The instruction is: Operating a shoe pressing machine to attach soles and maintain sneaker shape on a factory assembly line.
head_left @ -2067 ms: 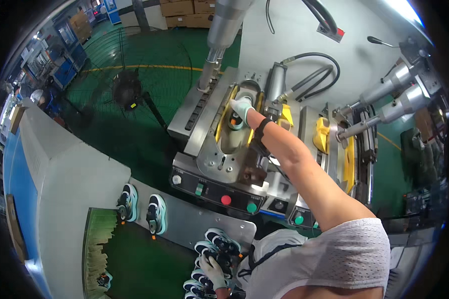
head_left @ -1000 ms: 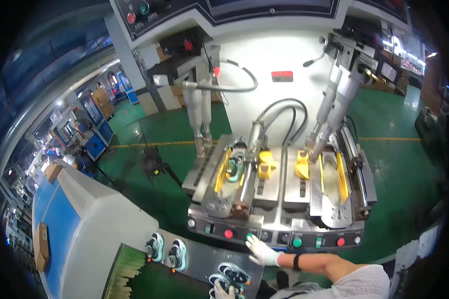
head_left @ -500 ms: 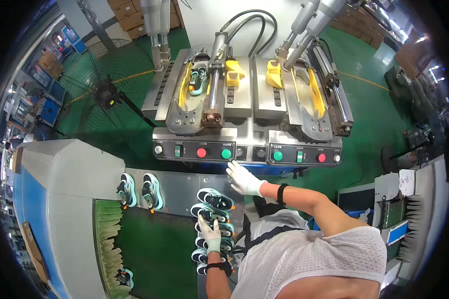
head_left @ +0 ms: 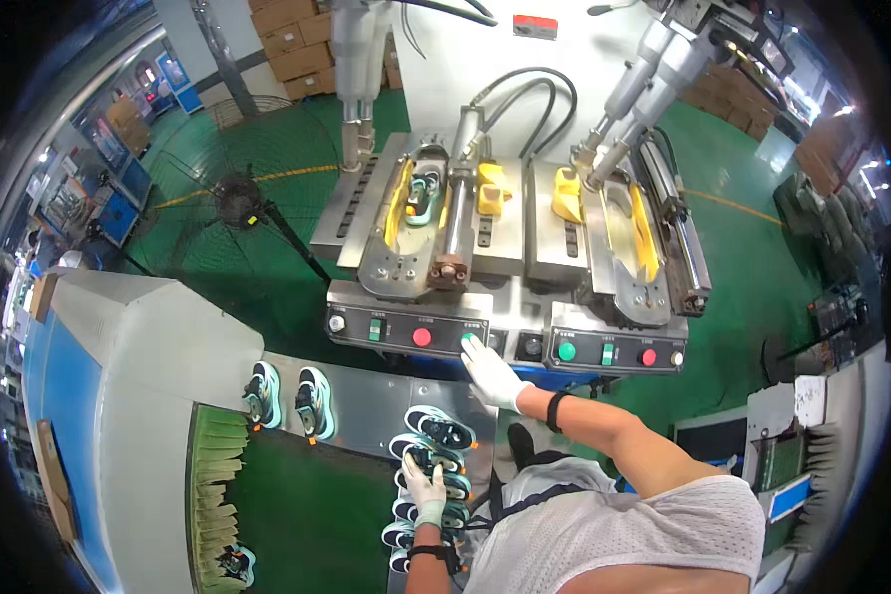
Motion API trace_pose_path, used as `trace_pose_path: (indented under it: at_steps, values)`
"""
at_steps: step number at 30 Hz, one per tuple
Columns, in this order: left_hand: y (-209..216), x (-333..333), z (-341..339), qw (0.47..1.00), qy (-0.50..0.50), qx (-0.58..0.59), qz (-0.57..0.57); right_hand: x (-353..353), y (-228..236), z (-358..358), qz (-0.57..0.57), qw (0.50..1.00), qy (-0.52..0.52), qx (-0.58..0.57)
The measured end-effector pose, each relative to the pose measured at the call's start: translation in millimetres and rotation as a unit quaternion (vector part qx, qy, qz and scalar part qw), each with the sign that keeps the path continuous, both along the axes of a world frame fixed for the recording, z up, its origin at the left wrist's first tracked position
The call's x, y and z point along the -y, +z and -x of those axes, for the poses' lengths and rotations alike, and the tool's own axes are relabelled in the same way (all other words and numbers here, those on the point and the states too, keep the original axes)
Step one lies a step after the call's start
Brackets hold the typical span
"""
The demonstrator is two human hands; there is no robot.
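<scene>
My right hand [head_left: 493, 376], in a white glove, reaches forward with its fingers stretched out. Its fingertips are at the green button [head_left: 467, 340] on the left control panel [head_left: 396, 330] of a two-station press, partly covering the button. My left hand [head_left: 425, 493], gloved too, is on a sneaker [head_left: 423, 445] in a row on the metal ledge, thumb and fingers on either side of it. A dark and pale-blue sneaker [head_left: 440, 430] with an orange tab lies just beyond. In the press's left station sits another sneaker [head_left: 424, 198], between yellow pads.
Two sneakers [head_left: 314, 404] stand farther left on the metal ledge [head_left: 361, 406]. A green conveyor belt [head_left: 307, 515] runs beside it, with a sneaker [head_left: 236, 564] by the bristle curtain [head_left: 218, 475]. The right station [head_left: 619, 238] holds no shoe. A black fan [head_left: 238, 201] stands at left.
My right hand has moved from just below the green button up onto it. The left hand stays at the sneaker row. The whole view has shifted, showing more of the press's upper part.
</scene>
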State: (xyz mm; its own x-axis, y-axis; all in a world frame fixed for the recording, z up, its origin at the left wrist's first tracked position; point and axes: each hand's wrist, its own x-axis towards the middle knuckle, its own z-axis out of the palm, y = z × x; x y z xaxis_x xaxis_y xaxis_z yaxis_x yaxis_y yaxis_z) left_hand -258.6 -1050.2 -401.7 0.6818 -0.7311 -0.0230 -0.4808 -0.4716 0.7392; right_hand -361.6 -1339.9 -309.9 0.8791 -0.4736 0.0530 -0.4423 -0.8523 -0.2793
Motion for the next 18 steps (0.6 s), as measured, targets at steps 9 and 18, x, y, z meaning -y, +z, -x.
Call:
trace_pose_path:
  at_steps: [9,18]
  values:
    - [-3,-1,0,1.0,0.0,0.003,0.012,-20,-9,62,-0.044,0.99,0.034,0.127]
    - [6,-6,-3,0.993,-0.035,0.088,-0.07,9,135,32,-0.084,0.951,0.073,0.289]
